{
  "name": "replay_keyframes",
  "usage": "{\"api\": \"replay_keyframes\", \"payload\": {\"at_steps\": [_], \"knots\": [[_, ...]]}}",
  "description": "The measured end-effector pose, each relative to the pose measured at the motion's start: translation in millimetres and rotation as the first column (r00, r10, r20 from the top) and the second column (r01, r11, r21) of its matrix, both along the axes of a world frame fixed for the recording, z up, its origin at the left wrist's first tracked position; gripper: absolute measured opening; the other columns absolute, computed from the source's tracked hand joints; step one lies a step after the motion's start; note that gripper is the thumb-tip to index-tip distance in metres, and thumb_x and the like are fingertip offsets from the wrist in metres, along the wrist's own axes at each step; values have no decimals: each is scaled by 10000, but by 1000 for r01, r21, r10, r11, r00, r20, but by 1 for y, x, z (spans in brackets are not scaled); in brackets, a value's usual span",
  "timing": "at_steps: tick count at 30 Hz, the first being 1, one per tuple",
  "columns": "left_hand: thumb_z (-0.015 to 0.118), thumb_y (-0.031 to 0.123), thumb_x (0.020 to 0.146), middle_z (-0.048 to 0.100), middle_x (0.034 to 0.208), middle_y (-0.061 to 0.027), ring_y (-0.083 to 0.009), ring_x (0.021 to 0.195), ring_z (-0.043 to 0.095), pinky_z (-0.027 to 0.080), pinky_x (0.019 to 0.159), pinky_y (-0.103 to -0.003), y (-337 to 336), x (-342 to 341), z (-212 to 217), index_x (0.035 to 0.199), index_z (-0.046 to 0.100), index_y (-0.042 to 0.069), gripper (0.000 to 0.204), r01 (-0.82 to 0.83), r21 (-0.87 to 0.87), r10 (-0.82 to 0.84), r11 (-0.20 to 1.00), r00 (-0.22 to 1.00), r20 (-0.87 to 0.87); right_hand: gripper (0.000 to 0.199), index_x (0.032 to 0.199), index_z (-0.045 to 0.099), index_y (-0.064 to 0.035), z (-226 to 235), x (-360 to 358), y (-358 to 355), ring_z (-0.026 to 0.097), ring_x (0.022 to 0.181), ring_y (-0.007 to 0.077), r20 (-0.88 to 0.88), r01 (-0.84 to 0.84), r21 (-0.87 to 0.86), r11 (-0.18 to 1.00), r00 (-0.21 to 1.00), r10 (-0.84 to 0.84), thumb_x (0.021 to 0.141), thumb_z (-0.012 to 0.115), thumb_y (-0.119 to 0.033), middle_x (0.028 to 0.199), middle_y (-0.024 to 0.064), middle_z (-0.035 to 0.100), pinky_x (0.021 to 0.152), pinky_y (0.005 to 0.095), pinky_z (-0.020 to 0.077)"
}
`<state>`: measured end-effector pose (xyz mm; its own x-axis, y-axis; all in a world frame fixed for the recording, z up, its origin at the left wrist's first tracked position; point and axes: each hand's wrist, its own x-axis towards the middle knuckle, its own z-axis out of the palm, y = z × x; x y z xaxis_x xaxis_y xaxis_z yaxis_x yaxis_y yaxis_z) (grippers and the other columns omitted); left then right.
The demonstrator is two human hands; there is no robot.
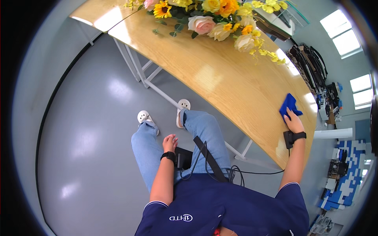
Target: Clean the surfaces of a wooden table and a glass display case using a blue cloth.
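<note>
At the right end of the wooden table (244, 98), my right hand (294, 122) rests on a crumpled blue cloth (289, 105), its fingers over the near part of the fabric. The cloth lies against the tabletop and its far corners stick out past my fingertips. My left hand (170, 142) hangs over my lap, away from the table, with loosely bent fingers and nothing visible in it. Each wrist wears a black band with a small dark box.
A bunch of yellow, orange, pink and cream flowers (220, 21) lies along the table's far side. White metal legs (136, 65) stand under the table. A black cable (260, 172) runs from my lap to the right wrist. Cluttered equipment (311, 65) lines the right.
</note>
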<state>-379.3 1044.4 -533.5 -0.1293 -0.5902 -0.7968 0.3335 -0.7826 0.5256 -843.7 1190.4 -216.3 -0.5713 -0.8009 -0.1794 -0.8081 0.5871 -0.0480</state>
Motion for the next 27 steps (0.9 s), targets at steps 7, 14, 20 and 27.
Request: {"api": "replay_keyframes", "payload": {"at_steps": [7, 14, 20, 27], "knots": [[474, 169, 839, 581, 1000, -39, -183, 808, 577, 444, 632, -303, -8, -2, 12, 969, 488, 98, 149, -21, -9, 21, 1000, 1000, 18, 499, 1264, 403, -95, 16, 126, -125, 387, 1150, 435, -2, -534, -39, 845, 846, 534, 814, 538, -263, 1271, 254, 386, 976, 420, 332], [529, 224, 839, 588, 968, -12, -183, 836, 569, 428, 673, -313, -2, 6, 12, 987, 497, 126, 181, -34, -5, 34, 999, 999, 13, 504, 1284, 400, -236, 10, 178, -185, 349, 1172, 470, 49, -662, -104, 742, 742, 669, 810, 537, -337, 1319, 225, 351, 1009, 451, 295], [543, 233, 824, 588, 963, -10, -193, 858, 569, 416, 699, -334, -5, 11, 7, 987, 505, 125, 198, 9, -23, -8, 1000, 999, 31, 472, 1325, 298, -375, -3, 128, -197, 225, 1270, 414, -28, -519, 4, 855, 855, 519, 869, 363, -480, 1427, 126, 192, 990, 540, 265], [533, 224, 825, 585, 971, -16, -208, 874, 573, 410, 716, -348, -6, 9, 7, 993, 519, 116, 200, 78, -30, -75, 997, 994, 85, 485, 1355, 206, -377, -15, -11, -154, 150, 1288, 438, -59, -109, 62, 992, 992, 113, 890, 289, -489, 1445, 122, 128, 1016, 550, 197]]}}
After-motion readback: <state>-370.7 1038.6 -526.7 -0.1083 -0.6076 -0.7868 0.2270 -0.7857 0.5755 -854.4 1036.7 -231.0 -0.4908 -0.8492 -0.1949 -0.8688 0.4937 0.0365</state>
